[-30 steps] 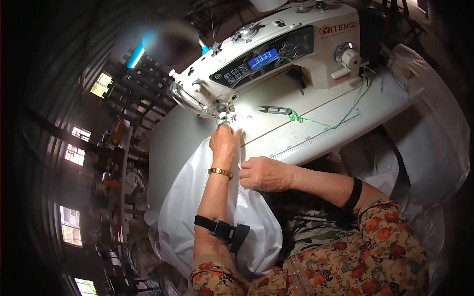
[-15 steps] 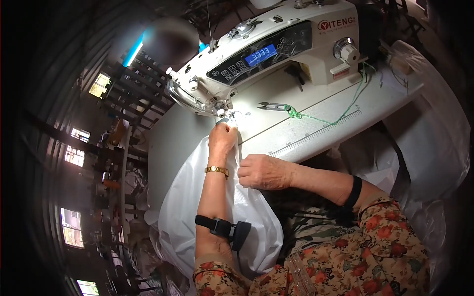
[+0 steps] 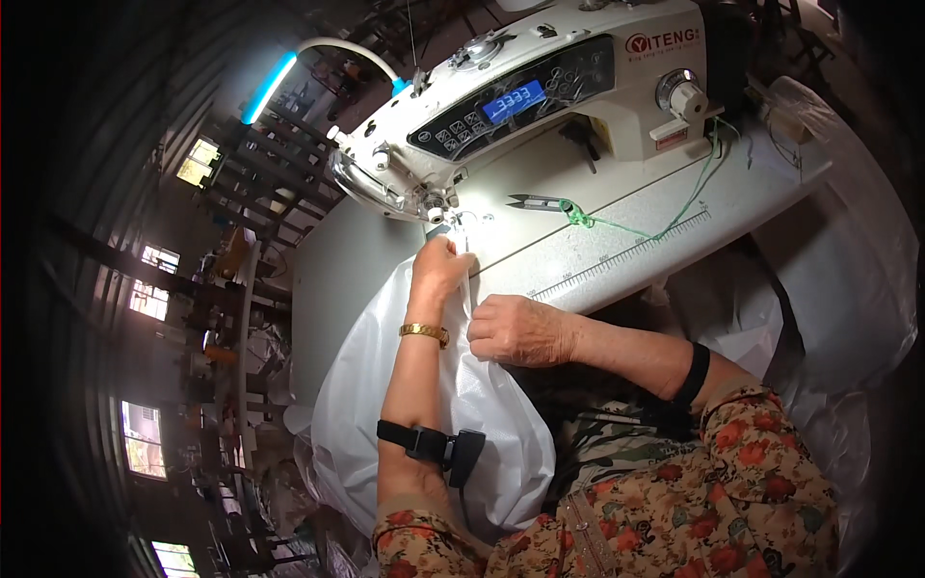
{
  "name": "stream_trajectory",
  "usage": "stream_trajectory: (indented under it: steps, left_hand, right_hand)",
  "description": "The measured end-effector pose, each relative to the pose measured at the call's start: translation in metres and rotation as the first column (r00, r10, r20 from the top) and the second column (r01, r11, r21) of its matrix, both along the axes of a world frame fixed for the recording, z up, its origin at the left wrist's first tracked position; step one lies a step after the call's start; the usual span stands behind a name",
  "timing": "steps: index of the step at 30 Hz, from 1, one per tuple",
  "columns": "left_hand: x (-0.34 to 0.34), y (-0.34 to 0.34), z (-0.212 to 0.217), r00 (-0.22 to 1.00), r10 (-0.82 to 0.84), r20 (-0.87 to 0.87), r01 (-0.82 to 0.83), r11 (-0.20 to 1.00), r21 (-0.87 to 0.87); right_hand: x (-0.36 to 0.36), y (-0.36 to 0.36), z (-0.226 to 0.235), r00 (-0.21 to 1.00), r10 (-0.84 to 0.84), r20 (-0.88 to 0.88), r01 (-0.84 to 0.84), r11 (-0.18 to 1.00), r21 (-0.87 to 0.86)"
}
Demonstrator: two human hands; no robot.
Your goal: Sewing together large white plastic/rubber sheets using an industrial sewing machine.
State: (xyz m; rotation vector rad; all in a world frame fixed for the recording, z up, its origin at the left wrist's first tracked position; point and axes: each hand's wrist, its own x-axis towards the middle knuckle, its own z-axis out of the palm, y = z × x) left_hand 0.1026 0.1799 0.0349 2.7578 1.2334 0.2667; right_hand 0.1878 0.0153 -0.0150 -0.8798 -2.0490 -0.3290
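Observation:
White, slightly shiny fabric hangs off the table's near edge toward my lap, its upper end running up to the needle area of a white sewing machine. Close in front of the presser foot, my left hand pinches the fabric, with a gold bracelet on that wrist. My right hand is closed on the fabric's right edge, nearer to me at the table's front. The fingertips of both hands are partly hidden by the hands and the cloth.
Thread snips tied with green cord lie on the sewing table, right of the needle. A ruler scale runs along the front edge. A lit lamp stands behind the machine head. Pale sheeting hangs at the right.
My left hand's fingers have shifted slightly, the thumb now sticking out to the right. The right hand keeps its hold. The whole view has moved a little.

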Motion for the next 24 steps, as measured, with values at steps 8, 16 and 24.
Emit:
stream_trajectory:
  steps: [8,16,24]
  left_hand:
    - [-0.012,0.003,-0.011,0.826,0.385,0.412,0.027,0.702,-0.711]
    - [-0.01,0.003,-0.025,0.931,0.166,0.326,-0.075,0.958,-0.275]
    - [-0.02,-0.01,-0.004,0.995,-0.059,0.077,0.056,0.998,0.036]
  right_hand:
    - [0.001,-0.001,0.0,1.0,0.021,-0.007,-0.021,0.999,-0.04]
    - [0.0,0.001,0.0,1.0,0.012,-0.028,-0.012,1.0,0.009]
    - [0.001,0.0,-0.001,0.998,0.023,-0.058,-0.024,1.0,-0.016]
